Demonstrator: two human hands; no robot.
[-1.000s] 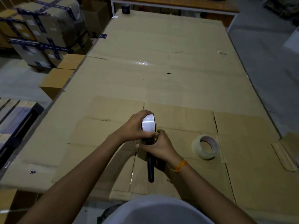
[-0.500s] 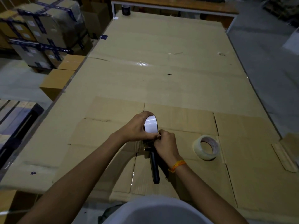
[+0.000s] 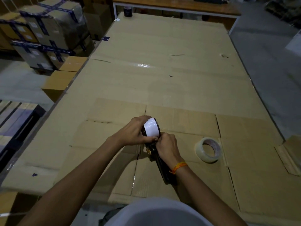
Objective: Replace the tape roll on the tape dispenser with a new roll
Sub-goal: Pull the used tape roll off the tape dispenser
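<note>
A black tape dispenser (image 3: 161,165) lies on the cardboard-covered table (image 3: 162,75), its handle pointing toward me. A bright white tape roll (image 3: 151,128) sits in its head. My left hand (image 3: 133,133) wraps around the roll from the left side. My right hand (image 3: 167,146) is closed over the dispenser just below the roll, fingertips pinching at the roll's lower edge next to my left thumb. What the fingertips pinch is hidden. A second, clear tape roll (image 3: 208,150) with a brownish core lies flat on the cardboard to the right, apart from both hands.
Flattened cardboard sheets (image 3: 244,144) cover the near table. Stacked taped boxes (image 3: 45,35) stand off the table's left edge, with a pallet (image 3: 14,118) below. A dark cup (image 3: 127,11) sits at the far end. A loose cardboard strip (image 3: 286,160) lies far right.
My right hand has slid up from the handle to the roll's lower edge, meeting my left thumb. The dispenser handle has swung slightly rightward. The clear roll has not moved.
</note>
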